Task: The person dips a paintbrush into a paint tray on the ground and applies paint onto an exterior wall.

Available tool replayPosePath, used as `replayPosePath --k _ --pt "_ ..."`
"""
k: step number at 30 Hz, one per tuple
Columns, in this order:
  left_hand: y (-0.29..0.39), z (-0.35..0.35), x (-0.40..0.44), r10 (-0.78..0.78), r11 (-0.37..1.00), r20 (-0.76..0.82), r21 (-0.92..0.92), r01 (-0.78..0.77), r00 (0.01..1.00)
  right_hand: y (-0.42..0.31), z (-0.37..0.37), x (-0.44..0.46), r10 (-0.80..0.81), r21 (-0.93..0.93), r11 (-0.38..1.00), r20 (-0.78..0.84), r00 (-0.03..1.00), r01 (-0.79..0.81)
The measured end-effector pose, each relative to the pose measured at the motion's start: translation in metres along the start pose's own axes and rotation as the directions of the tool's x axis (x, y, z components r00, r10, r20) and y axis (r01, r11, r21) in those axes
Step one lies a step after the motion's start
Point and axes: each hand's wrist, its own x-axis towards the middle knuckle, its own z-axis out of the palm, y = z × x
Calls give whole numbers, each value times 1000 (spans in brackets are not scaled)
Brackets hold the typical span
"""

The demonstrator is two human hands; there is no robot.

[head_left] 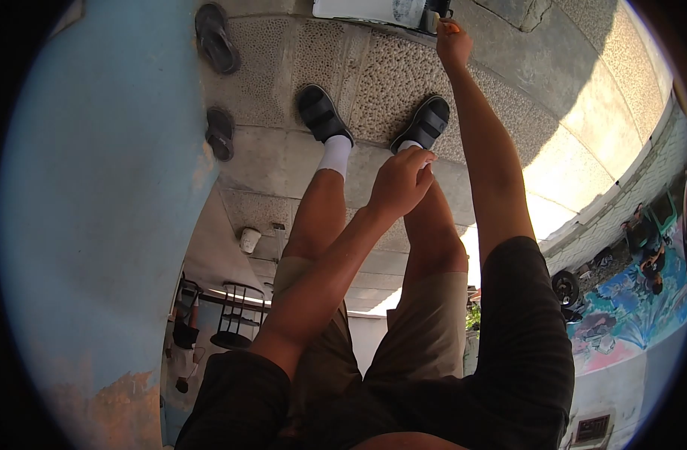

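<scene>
My right hand (453, 45) reaches to the top of the view, fingers closed on what looks like a small paintbrush (431, 22) with a pale head. The brush is at the right end of a flat white piece with a dark edge (366, 10), grey-smeared on its right part and cut off by the frame. My left hand (403, 184) hangs in front of my right shin, fingers curled together; a small pale spot shows at the fingertips, and I cannot tell whether anything is held.
My feet in black sandals (324, 112) stand on pebbled paving (388, 71). Loose dark sandals (217, 37) lie beside the blue wall (103, 187). Behind me are a white cup-like container (249, 240), a black metal stool (238, 319), people (184, 337) and a painted mural (628, 307).
</scene>
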Motion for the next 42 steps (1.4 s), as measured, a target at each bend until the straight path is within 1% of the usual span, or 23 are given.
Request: replayPosePath --k 2,3,5,6,7,8,12,14,15,17,18,20,24,26,27,29,30,32,33,35,39,40,42 --pt "-1 2 -1 16 1000 -1 2 -16 1000 0 2 -3 -4 -34 999 102 995 7" --pt "-2 3 -1 32 999 -8 10 -32 999 9 5 0 -4 -38 999 100 995 8" --pt "-1 3 -1 27 1000 -11 5 -27 1000 14 11 6 141 222 960 147 979 -171" --pt "0 3 -1 22 1000 -14 4 -22 1000 13 9 7 140 223 960 147 979 -170" --pt "0 3 0 23 1000 -13 4 -23 1000 13 5 8 267 484 813 185 946 -325" --pt "0 3 0 21 1000 -14 1 -21 1000 12 0 9 371 692 574 257 892 -439" --pt "-2 2 -1 17 1000 17 26 -18 1000 12 -20 13 370 711 548 265 890 -440" --pt "-2 4 0 18 1000 10 24 -19 1000 8 -26 10 289 715 611 199 936 -340" --pt "0 4 1 20 1000 3 22 -20 1000 4 -29 8 289 714 611 199 936 -341" --pt "2 6 1 16 1000 9 16 -17 1000 -2 -36 5 348 791 487 211 913 -369" --pt "3 7 1 13 1000 15 9 -13 1000 -4 -39 1 347 791 489 212 914 -369" --pt "4 7 2 18 1000 12 3 -18 1000 -5 -43 -3 400 858 306 278 873 -413" --pt "2 7 3 28 1000 -3 2 -28 1000 1 -33 -11 416 831 289 337 844 -474" --pt "2 7 3 24 1000 -12 -5 -24 1000 3 -29 -12 471 780 389 289 833 -490" --pt "3 8 3 21 1000 -19 -12 -21 1000 3 -29 -13 471 779 390 290 833 -492" --pt "5 9 3 6 1000 -10 -23 -7 1000 2 -30 -13 518 763 449 202 831 -465" --pt "6 9 3 -5 1000 -4 -29 5 1000 -1 -30 -14 516 764 449 203 833 -464" --pt "6 9 3 -3 999 -11 -35 3 1000 -1 -29 -17 410 724 563 175 895 -399" --pt "6 10 2 -1 999 -14 -42 1 1000 0 -26 -16 409 722 564 176 896 -399" --pt "6 10 3 1 999 -21 -51 -2 1000 -6 -17 -13 303 674 647 203 931 -358" --pt "7 10 2 12 999 -29 -50 -14 1000 -20 -26 -15 312 707 618 181 933 -344" --pt "9 9 2 15 998 -30 -57 -17 999 -24 -33 -18 343 720 596 173 923 -356" --pt "8 8 0 48 998 11 -37 -48 999 -29 -57 -22 362 729 586 155 919 -353"
